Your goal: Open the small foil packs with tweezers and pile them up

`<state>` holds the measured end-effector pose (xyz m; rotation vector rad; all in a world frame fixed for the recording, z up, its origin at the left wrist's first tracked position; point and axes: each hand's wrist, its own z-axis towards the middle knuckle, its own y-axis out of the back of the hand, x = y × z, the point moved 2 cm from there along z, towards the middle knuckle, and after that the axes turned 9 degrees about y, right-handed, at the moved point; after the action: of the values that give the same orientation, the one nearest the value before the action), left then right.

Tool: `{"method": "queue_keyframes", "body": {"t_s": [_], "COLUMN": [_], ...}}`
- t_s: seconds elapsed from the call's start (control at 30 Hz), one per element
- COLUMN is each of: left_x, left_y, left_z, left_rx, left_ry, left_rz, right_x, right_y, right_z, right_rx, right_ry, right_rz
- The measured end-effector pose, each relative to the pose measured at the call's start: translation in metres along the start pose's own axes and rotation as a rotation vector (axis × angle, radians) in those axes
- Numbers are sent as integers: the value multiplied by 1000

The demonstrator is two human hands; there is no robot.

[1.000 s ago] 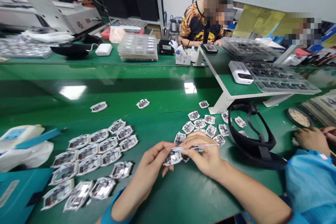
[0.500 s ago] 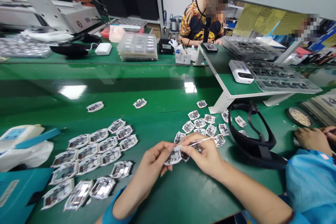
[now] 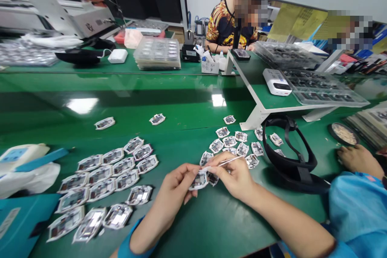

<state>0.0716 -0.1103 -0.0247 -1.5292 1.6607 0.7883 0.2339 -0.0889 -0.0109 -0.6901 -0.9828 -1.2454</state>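
Casing [image 3: 198, 182], white-rimmed with silvery parts inside, is held over the green table [image 3: 193, 225], between the two hands. The left hand [image 3: 173, 187] has its thumb and fingers closed on the casing's left side. The right hand [image 3: 235, 174] is curled nearly closed around a thin pale stick [image 3: 231, 160], its thumb and forefinger pinched together at the casing's upper edge; something small and white shows at the fingertips, too blurred to name.

Just beyond the right hand lies a loose cluster of similar casings [image 3: 229, 142]. Left of the left hand, more lie in slanting rows [image 3: 100, 189], with two strays [image 3: 157, 119] farther back.

Right of the cluster rests a black headband [image 3: 302, 175], near a white-legged stand [image 3: 256, 116] bearing a white box [image 3: 276, 82] and clear trays [image 3: 329, 92]. Farther right, a co-worker's hand [image 3: 358, 161] is beside a round dish [image 3: 343, 134]. Across the table sits a person in a patterned shirt [image 3: 220, 24].
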Motion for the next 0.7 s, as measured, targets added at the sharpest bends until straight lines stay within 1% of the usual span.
{"method": "queue_keyframes", "body": {"t_s": [0.13,0.23,0.3,0.4,0.53,0.63,0.7], "left_x": [1,-1,-4,-8,-9,-9,-10], "left_y": [-1,-3,-3,-2,0,0,0], "left_z": [-1,-1,-2,-4,-5,-6,-7], "left_rx": [-24,-27,-15,7,13,6,7], "left_ry": [2,-2,-19,-39,-32,-28,-33], "left_rz": [-42,-55,-64,-68,-48,-37,-32], "right_x": [3,5,6,6,2,0,0], "right_y": [1,1,1,1,0,0,0], "right_z": [0,1,3,4,3,1,1], "right_rx": [50,64,45,-2,-46,-71,-63], "right_ry": [87,124,111,43,-19,-36,-16], "right_rz": [-110,-140,-115,-44,14,35,12]}}
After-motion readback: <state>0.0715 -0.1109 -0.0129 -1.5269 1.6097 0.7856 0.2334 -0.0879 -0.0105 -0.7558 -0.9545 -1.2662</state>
